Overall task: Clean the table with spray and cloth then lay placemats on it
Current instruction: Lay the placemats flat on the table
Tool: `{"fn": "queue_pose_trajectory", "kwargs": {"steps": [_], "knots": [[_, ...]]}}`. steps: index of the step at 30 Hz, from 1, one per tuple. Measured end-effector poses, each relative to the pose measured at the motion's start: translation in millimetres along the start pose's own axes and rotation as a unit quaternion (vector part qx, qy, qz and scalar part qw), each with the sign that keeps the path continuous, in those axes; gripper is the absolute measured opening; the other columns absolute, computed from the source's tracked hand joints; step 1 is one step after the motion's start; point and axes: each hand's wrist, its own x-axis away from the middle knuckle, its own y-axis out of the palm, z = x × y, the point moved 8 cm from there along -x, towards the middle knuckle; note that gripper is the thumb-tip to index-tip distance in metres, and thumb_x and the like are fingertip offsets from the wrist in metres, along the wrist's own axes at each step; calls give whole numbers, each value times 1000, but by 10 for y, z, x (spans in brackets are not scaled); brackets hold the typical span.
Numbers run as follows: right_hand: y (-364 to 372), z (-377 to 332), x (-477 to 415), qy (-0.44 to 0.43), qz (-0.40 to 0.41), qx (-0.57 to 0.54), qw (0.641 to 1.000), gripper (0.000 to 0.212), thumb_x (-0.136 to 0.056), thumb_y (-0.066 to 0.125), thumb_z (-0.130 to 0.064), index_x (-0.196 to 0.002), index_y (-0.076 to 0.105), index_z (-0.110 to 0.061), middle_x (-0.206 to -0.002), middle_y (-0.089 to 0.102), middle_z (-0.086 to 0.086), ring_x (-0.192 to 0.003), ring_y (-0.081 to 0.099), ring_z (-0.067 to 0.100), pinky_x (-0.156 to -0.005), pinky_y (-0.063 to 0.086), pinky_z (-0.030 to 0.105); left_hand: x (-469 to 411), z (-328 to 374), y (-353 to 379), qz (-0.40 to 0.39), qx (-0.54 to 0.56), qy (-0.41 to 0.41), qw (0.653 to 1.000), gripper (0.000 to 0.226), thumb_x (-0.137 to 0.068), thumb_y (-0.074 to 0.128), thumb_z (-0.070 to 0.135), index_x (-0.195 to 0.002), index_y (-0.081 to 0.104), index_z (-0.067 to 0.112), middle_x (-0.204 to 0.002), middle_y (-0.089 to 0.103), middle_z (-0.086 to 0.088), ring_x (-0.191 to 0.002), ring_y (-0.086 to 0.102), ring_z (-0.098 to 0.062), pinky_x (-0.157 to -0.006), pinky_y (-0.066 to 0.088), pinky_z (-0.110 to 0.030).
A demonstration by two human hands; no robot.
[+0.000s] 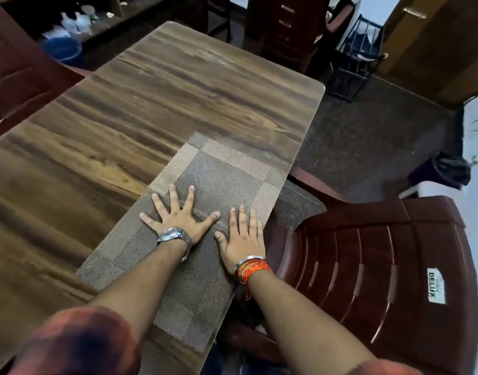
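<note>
One placemat [205, 217] is down, flat along the right edge of the table [124, 117], nearest you. Both your hands are pressed flat on it, palms down, gripping nothing: left hand [178, 215] with fingers splayed wide mid-mat, right hand [242, 236] with fingers together just beside it, near the mat's outer edge.

Progress, as I read it: no spray bottle or cloth anywhere on the table, and the top looks bare and clean, so wiping is likely done. There's a pale smear at the far end that could be glare or residue; can't tell from this angle. You're on the laying step, smoothing the first mat. The rest of the top is still uncovered, so more mats remain.

Count: 1 placemat, 1 table, 2 hands, 0 spray, 0 cloth in view. One chair [381, 266] just right of the mat edge, another chair [18, 77] at far left.
</note>
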Motion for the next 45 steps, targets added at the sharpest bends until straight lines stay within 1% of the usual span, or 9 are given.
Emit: {"fn": "queue_pose_trajectory", "kwargs": {"steps": [5, 7, 14, 18, 21, 25, 31, 36, 45], "knots": [[-47, 83, -212, -1, -1, -4, 1000, 80, -86, 2, -65, -153, 2, -22, -161, -7, 1, -146, -13, 25, -116, -12, 41, -153, 130, -48, 22, 0, -6, 1000, 109, -50, 6, 104, -147, -9, 55, -161, -22, 8, -144, -23, -37, -104, -8, -75], [-57, 103, -252, -3, 4, -5, 1000, 79, -87, 5, -65, -153, 4, -22, -161, -5, 1, -146, -12, 25, -115, -13, 39, -175, 167, -59, 31, -1, -8, 999, 109, -51, 5, 103, -147, -8, 55, -161, -21, 8, -145, -21, -37, -103, -8, -75], [-101, 118, -266, 1, 18, -9, 1000, 74, -92, 16, -64, -153, 10, -22, -161, 1, 2, -147, -7, 27, -117, -8, 41, -184, 203, -82, 47, -7, -10, 999, 108, -52, 4, 103, -148, -7, 54, -161, -19, 7, -145, -20, -37, -102, -6, -76], [-164, 220, -360, 4, 14, -2, 1000, 76, -89, 10, -65, -153, 7, -23, -161, -1, 0, -147, -9, 26, -115, -12, 39, -255, 329, -102, 37, -5, -4, 999, 111, -49, 3, 104, -147, -8, 54, -161, -21, 6, -144, -21, -38, -102, -5, -77], [-180, 277, -405, 6, 11, 2, 1000, 78, -87, 5, -66, -153, 4, -24, -161, -2, -1, -147, -9, 25, -116, -10, 39, -294, 398, -103, 30, 1, 2, 1000, 110, -49, 4, 104, -147, -9, 55, -161, -22, 6, -144, -23, -39, -101, -6, -77], [-152, 268, -407, 7, 7, 2, 1000, 77, -88, 6, -67, -153, 3, -25, -161, -2, -1, -147, -8, 26, -117, -9, 40, -288, 376, -104, 30, 0, 0, 1000, 111, -49, 4, 104, -147, -9, 54, -161, -22, 5, -143, -23, -39, -101, -8, -77], [-131, 292, -412, 8, 2, 0, 1000, 74, -92, 15, -65, -153, 4, -25, -161, -2, -2, -147, -8, 26, -118, -7, 41, -274, 384, -89, 32, 6, 8, 999, 111, -50, 6, 104, -148, -6, 54, -162, -19, 4, -143, -23, -40, -101, -10, -76], [-133, 321, -351, 11, 7, 0, 1000, 77, -88, 8, -66, -153, 5, -24, -161, -2, -2, -147, -9, 25, -116, -11, 39, -236, 382, -50, 45, 2, 9, 999, 110, -50, 5, 104, -148, -6, 54, -162, -18, 4, -144, -21, -40, -101, -9, -76], [-117, 325, -356, 8, 7, -2, 1000, 75, -90, 12, -65, -153, 4, -25, -161, -4, -3, -147, -10, 24, -116, -11, 39, -246, 381, -48, 32, -4, 11, 999, 111, -50, 5, 104, -147, -9, 53, -161, -23, 4, -143, -24, -41, -101, -13, -76]]}}
